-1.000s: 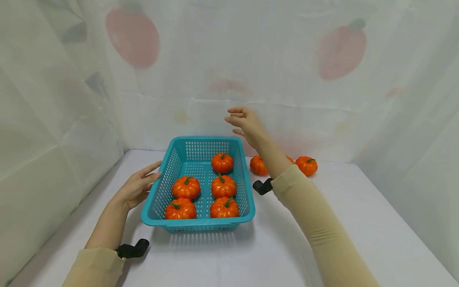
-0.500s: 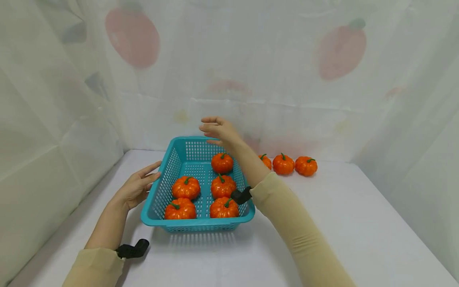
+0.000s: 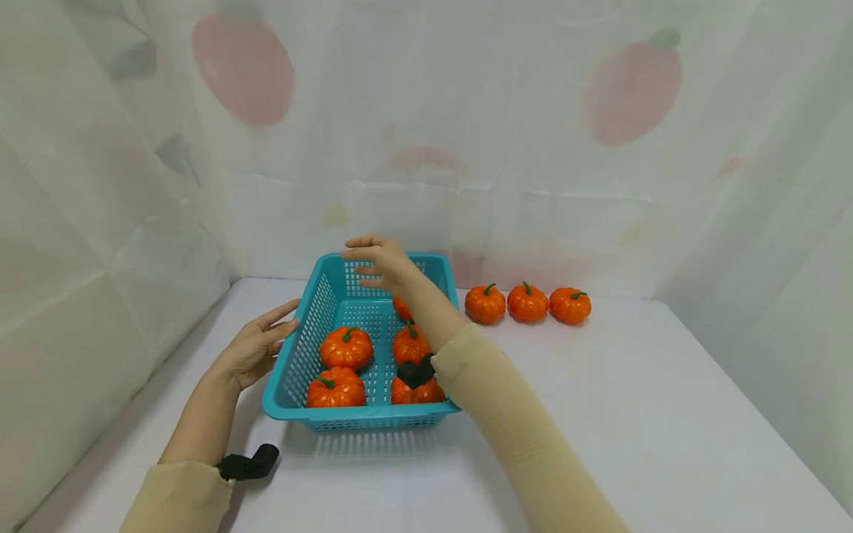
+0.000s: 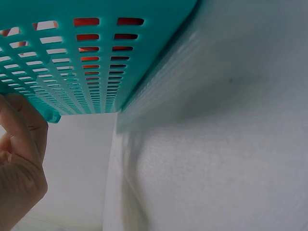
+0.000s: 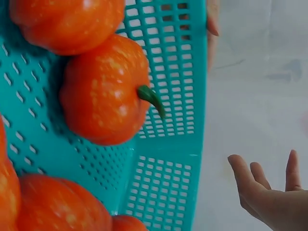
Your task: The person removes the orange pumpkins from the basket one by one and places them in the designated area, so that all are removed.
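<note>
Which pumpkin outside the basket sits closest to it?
The head view's leftmost loose pumpkin, just right of the basket; the middle one and right one sit farther off.

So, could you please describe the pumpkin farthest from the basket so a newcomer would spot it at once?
On the white table sits a turquoise basket. Right of it in the head view, three orange pumpkins line up before the curtain. Take the rightmost pumpkin: its green stem lies sideways, while the others stand more upright.

Eight orange pumpkins (image 3: 346, 348), five inside and three outside one blue basket (image 3: 360, 414), are counted, with one left hand (image 3: 255, 349), one right hand (image 3: 386, 262) and two black wrist pieces (image 3: 248, 464).
</note>
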`<state>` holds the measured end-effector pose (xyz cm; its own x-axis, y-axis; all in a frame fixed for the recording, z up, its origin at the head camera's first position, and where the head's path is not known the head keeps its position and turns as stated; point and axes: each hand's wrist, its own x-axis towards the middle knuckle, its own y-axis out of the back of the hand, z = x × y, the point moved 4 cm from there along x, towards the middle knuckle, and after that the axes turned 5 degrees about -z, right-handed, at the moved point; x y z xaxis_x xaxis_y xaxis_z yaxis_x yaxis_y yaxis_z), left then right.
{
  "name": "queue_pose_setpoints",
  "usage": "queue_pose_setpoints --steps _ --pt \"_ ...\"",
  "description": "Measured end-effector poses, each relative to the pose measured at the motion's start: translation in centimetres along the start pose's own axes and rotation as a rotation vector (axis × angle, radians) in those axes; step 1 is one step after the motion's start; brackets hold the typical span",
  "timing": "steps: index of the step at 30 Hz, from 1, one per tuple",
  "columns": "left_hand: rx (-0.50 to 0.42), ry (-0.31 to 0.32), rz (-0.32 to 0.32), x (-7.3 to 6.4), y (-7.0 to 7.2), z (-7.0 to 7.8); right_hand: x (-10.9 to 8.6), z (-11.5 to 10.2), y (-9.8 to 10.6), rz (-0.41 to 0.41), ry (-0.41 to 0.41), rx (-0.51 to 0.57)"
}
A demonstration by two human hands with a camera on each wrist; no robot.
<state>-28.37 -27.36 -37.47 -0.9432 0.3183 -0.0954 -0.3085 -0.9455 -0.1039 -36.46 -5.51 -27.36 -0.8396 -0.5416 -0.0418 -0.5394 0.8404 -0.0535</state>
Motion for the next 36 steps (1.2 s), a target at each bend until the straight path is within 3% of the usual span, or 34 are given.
queue_pose_setpoints --steps 12,20,27,36 --pt "0.009 0.009 -0.002 0.0 -0.1 -0.2 -0.2 2.6 -0.3 -0.041 -0.106 -0.006" --pt "0.009 0.015 0.003 0.1 0.0 -0.1 0.0 3.9 -0.1 -0.065 -0.174 -0.134" --pt "0.007 0.020 -0.001 0.1 0.0 -0.2 0.2 5.2 -0.4 -0.169 -0.253 -0.275" --pt "0.020 0.014 0.002 0.2 -0.1 -0.2 0.1 6.3 -0.5 -0.279 -0.358 -0.343"
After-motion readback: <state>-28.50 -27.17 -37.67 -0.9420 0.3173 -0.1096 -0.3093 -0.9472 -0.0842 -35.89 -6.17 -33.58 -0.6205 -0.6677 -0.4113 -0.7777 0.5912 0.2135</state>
